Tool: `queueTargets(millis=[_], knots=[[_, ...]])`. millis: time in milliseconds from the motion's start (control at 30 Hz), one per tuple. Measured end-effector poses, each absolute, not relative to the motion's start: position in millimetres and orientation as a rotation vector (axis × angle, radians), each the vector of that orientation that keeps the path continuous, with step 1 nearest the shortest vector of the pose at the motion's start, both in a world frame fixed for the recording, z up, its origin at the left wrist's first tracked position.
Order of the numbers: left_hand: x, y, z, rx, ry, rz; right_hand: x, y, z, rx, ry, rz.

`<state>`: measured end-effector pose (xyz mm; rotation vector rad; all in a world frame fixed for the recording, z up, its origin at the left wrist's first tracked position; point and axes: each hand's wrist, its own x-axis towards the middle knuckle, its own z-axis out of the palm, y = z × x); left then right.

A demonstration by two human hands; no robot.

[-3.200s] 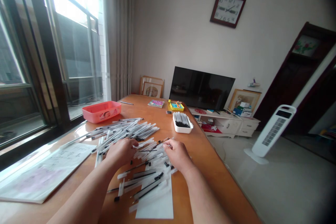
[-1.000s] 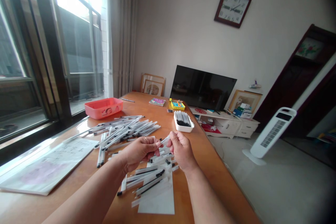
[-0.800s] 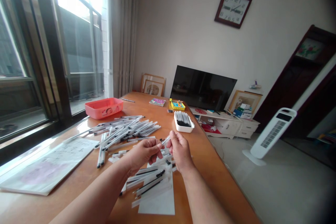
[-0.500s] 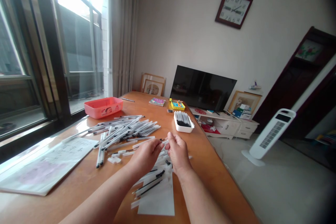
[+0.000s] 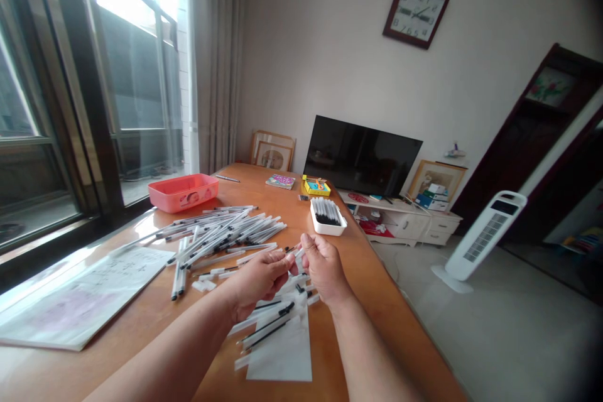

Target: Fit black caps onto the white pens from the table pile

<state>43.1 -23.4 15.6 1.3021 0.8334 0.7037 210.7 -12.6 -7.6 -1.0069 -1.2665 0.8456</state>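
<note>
My left hand (image 5: pixel 266 276) and my right hand (image 5: pixel 325 265) meet above the table, both closed in a pinch. Between their fingertips is a pen (image 5: pixel 297 251), thin and pale with a dark bit; fingers cover most of it. Beneath them, loose pen parts, clear barrels and black refills (image 5: pixel 268 331), lie on a white sheet of paper (image 5: pixel 287 367). To the left of my hands is a large pile of clear pens (image 5: pixel 230 232) with black ends. Beyond my right hand stands a white tray (image 5: pixel 332 229) filled with similar pens.
A red plastic basket (image 5: pixel 181 195) stands at the window side. An open booklet (image 5: pixel 85 301) lies at the left. Farther back are a yellow box (image 5: pixel 316 186) and a colourful book (image 5: pixel 281 181). The table's right edge (image 5: pixel 400 301) runs past my right arm.
My left hand has turned a little, its fingers now more visible and curled at the pen. My right hand stays at nearly the same spot, and the view has shifted slightly.
</note>
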Motion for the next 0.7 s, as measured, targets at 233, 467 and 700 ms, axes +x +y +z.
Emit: queueTargets(millis=[233, 467, 700], knots=[[41, -23, 9, 1.063, 0.676, 0.606, 214, -13, -6, -0.970, -1.263, 0.974], [53, -17, -6, 1.498, 0.968, 0.936, 208, -8, -13, -1.082, -1.282, 0.782], [53, -9, -12, 1.791, 1.104, 1.026, 204, -6, -19, -1.178, -1.243, 0.702]])
